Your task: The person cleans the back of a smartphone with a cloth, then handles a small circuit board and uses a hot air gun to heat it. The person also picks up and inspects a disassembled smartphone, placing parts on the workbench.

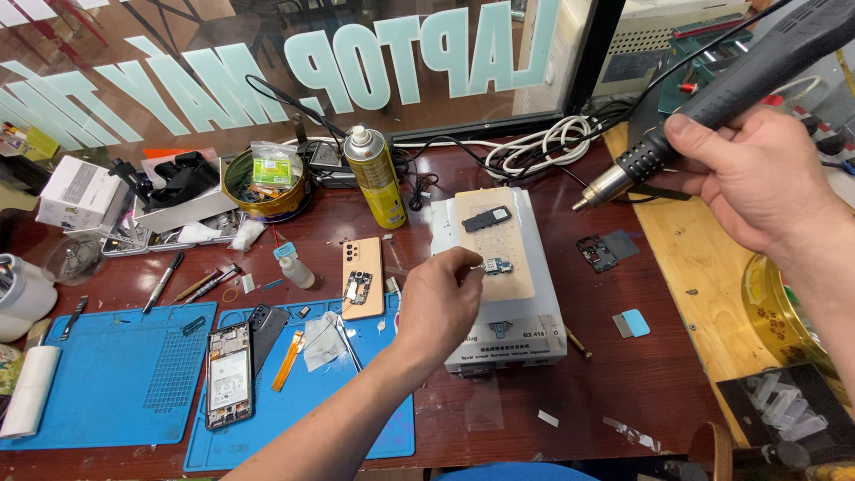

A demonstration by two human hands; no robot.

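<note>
My left hand (438,303) reaches over the white heating plate unit (508,338) and pinches a small circuit board (497,265) lying on its tan pad (508,245). A dark flat part (486,218) rests farther back on the same pad. My right hand (757,178) is raised at the right, gripping a black hot-air gun (712,98) whose metal nozzle (595,192) points down-left toward the pad, still well apart from the board.
A gold phone back (363,278) with a small board on it lies left of the unit. Two blue mats (134,374) hold an opened phone (230,374). A yellow spray can (376,176), a tin of parts (265,183), cables (543,147) and a wooden board (704,267) surround the work area.
</note>
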